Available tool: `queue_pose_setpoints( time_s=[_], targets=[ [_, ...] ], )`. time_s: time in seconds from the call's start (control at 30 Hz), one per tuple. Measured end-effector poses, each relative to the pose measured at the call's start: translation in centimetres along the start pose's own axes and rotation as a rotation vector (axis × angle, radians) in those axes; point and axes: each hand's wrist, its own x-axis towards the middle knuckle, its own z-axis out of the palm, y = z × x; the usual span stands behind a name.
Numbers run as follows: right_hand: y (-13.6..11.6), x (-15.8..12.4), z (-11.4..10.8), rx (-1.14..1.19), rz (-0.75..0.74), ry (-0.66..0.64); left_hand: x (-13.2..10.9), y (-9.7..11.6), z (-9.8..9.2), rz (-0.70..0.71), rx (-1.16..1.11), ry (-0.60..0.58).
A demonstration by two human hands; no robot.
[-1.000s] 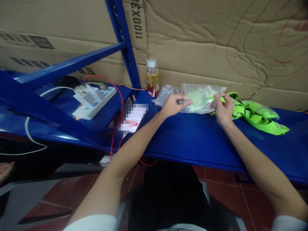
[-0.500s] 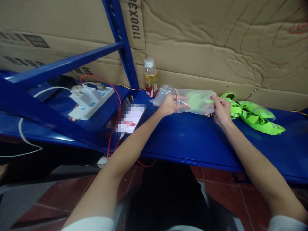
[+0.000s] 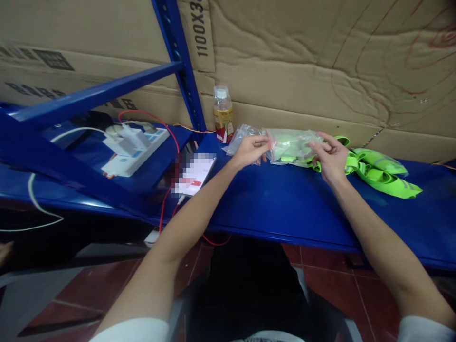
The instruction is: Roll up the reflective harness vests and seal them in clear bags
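Observation:
A clear zip bag (image 3: 290, 146) with a red seal line and something green inside is held just above the blue shelf (image 3: 285, 204). My left hand (image 3: 249, 149) pinches its left end at the seal. My right hand (image 3: 329, 156) grips its right end with curled fingers. Beside my right hand lies a pile of bright green straps (image 3: 377, 168). More empty clear bags (image 3: 242, 135) lie behind my left hand.
A drink bottle (image 3: 223, 114) stands against the cardboard wall. A phone (image 3: 194, 175) on a red cable lies left of my left arm. A white power strip (image 3: 133, 147) with plugs sits further left, behind a blue rack beam (image 3: 92, 97).
The bag was stretched flat between both hands; now it is bunched shorter, my left hand has slid to the seal corner and my right hand has turned palm-in.

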Motion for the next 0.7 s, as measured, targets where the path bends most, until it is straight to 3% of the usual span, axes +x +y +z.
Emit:
queue_pose_setpoints(
  time_s=[0.1, 0.2, 0.5, 0.6, 0.7],
  targets=[
    [0.2, 0.3, -0.1, -0.017, -0.036, 0.081, 0.4, -0.1, -0.6, 0.084, -0.034, 0.048],
    [-0.2, -0.1, 0.4, -0.008, -0.058, 0.067, 0.4, -0.3, -1.1, 0.16, -0.014, -0.015],
    [-0.2, -0.7, 1.3, 0.01, 0.076, 0.057, 0.1, -1.6, -0.9, 0.412, 0.108, -0.086],
    [0.0, -0.5, 1.1, 0.019, 0.099, 0.064, 0.2, -1.6, -0.8, 0.467, 0.105, -0.028],
    [0.5, -0.3, 0.6, -0.016, 0.108, 0.065, 0.1, -1.3, -0.4, 0.428, 0.098, 0.052]
  ],
)
